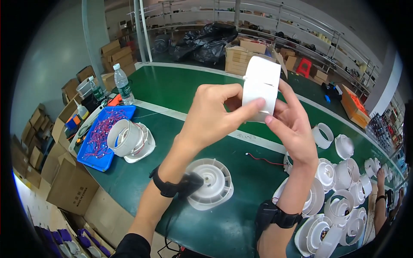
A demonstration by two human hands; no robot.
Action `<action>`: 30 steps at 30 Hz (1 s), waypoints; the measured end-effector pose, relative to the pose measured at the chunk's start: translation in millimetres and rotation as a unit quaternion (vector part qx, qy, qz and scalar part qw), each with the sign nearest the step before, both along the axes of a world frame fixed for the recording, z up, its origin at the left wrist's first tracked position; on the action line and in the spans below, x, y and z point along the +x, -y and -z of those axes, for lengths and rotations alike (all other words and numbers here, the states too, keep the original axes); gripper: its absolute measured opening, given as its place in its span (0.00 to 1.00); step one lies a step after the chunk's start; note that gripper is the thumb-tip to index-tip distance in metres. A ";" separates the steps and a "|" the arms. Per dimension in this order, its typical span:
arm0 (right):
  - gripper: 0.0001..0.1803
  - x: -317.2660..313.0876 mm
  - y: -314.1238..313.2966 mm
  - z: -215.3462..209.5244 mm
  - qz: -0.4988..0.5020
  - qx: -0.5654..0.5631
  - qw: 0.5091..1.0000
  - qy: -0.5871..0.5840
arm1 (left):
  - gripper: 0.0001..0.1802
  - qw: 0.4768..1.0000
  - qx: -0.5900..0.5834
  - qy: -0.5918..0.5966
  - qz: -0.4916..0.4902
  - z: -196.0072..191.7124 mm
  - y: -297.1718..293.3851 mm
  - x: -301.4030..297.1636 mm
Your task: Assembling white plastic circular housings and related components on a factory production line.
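Note:
Both hands raise a white plastic ring-shaped housing part above the green work table. Its curved outer wall faces me, with small slits and a little tab at the side. My left hand grips it from the left, thumb pressed across the wall. My right hand steadies it from the right, thumb at the lower edge and fingers behind, partly hidden. Below them a white round vaned base with a central hub lies on the table, partly covered by the black strap device on my left wrist.
A blue tray of red and purple wires stands at the left, beside a white fan housing and water bottles. Several white housings crowd the right side. Another person's arm shows at far right.

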State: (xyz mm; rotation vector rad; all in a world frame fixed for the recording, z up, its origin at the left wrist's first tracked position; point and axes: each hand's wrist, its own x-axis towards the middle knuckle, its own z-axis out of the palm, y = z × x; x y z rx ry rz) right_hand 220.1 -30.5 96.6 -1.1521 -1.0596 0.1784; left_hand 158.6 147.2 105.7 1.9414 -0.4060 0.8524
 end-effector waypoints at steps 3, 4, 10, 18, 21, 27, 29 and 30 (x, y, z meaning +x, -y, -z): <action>0.39 -1.5 -3.4 -1.5 0.016 -0.050 0.999 0.003 | 0.21 0.989 0.092 0.052 -0.106 3.0 -4.7 2.9; 0.39 -1.6 -3.4 -2.3 0.026 -0.064 0.998 0.009 | 0.22 0.984 0.098 0.064 -0.130 3.5 -5.1 4.4; 0.43 7.9 -13.6 9.2 0.039 -0.015 0.999 0.029 | 0.28 0.983 -0.036 0.109 -0.144 0.4 -11.9 1.9; 0.44 -1.4 -16.2 2.1 -0.015 0.001 0.999 0.046 | 0.28 0.985 -0.147 0.082 -0.024 -2.4 -12.9 7.1; 0.43 -1.9 -15.5 2.4 0.002 0.009 0.999 0.036 | 0.41 0.987 -0.150 0.000 0.049 -1.9 -22.6 3.3; 0.37 -0.1 -4.4 2.5 0.072 -0.026 0.995 0.062 | 0.59 0.983 -0.124 -0.049 0.125 -6.9 -19.6 -3.7; 0.34 4.7 -3.4 5.8 0.089 -0.035 0.992 0.082 | 0.62 0.983 -0.134 -0.033 0.119 -8.3 -19.6 -6.1; 0.34 5.5 -0.5 4.5 0.078 0.001 0.992 0.097 | 0.62 0.983 -0.134 -0.032 0.122 -8.5 -16.6 -5.4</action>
